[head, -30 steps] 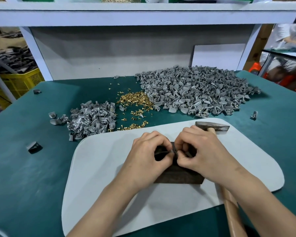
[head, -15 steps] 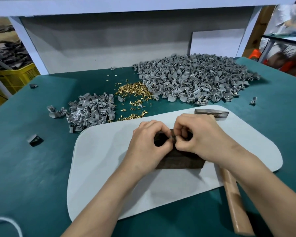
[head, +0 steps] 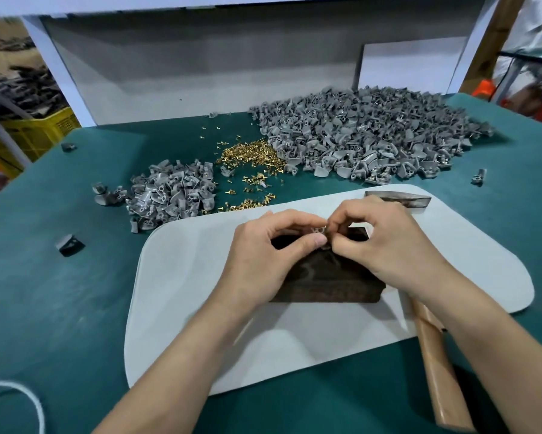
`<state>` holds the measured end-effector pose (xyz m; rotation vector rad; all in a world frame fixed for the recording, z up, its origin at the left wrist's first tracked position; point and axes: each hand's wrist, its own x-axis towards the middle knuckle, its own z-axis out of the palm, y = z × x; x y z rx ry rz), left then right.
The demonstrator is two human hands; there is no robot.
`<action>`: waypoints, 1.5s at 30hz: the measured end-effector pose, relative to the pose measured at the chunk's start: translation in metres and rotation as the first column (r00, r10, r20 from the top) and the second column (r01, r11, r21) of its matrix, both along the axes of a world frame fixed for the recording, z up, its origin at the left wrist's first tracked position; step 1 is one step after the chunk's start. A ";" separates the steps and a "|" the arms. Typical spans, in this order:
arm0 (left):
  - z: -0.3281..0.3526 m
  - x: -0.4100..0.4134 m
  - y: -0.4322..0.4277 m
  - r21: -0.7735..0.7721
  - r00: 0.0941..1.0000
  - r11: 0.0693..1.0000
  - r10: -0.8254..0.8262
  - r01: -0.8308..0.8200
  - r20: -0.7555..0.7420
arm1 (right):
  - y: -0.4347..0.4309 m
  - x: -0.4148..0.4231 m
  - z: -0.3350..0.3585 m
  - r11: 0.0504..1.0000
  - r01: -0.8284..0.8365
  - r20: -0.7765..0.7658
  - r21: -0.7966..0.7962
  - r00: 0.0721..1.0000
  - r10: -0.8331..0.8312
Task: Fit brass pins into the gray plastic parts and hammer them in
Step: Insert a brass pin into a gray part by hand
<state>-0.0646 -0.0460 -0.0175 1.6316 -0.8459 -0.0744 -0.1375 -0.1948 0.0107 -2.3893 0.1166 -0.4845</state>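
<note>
Nearest the viewer, a loop of white cord [head: 28,399] lies at the left edge of the green table [head: 60,308], and the wooden handle of a hammer [head: 441,371] runs up under the right forearm, its dark head resting on the far right of the white mat [head: 185,292]. Both forearms reach over this mat to a dark block [head: 326,286] lying on it. Above the block, the left hand [head: 263,261] has its fingers [head: 313,242] curled, thumb and fingertips clamped on a small gray plastic part [head: 320,230]. The right hand [head: 385,245] meets it from the other side, its fingers [head: 341,220] curled too and pinched together at the same part; whether a pin sits between them cannot be made out. Beyond the mat's far edge, loose brass pins [head: 250,155] are scattered and heaped on the table. A small heap of gray parts [head: 172,192] lies to their left, and a large heap of gray parts [head: 366,136] spreads to their right, touching the pins. A single dark stray piece [head: 69,244] lies apart on the left of the table. Past the table's left corner stands a yellow crate [head: 28,130].
</note>
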 end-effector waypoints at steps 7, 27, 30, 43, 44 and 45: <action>0.000 0.005 0.003 0.015 0.998 0.998 -0.064 0.065 -0.024 | -0.004 0.003 -0.003 0.989 -0.039 0.000 0.142 0.999 0.040; 0.002 0.004 0.003 -0.023 0.990 0.997 -0.076 0.074 -0.119 | -0.002 0.003 -0.004 0.999 -0.047 0.061 -0.027 0.997 0.048; 0.002 0.003 0.004 -0.045 0.985 0.997 -0.076 0.070 -0.152 | -0.003 0.004 -0.008 0.995 -0.102 0.111 -0.019 0.988 0.104; 0.001 0.000 0.004 -0.062 0.980 0.997 -0.056 0.045 -0.192 | -0.002 0.004 -0.010 0.980 -0.106 0.187 -0.167 0.973 0.137; 0.002 0.000 0.004 -0.063 0.979 0.997 -0.058 0.047 -0.193 | -0.002 0.004 -0.010 0.980 -0.107 0.185 -0.167 0.973 0.137; 0.002 0.000 0.004 -0.064 0.979 0.997 -0.060 0.048 -0.195 | -0.002 0.004 -0.009 0.980 -0.108 0.183 -0.165 0.973 0.138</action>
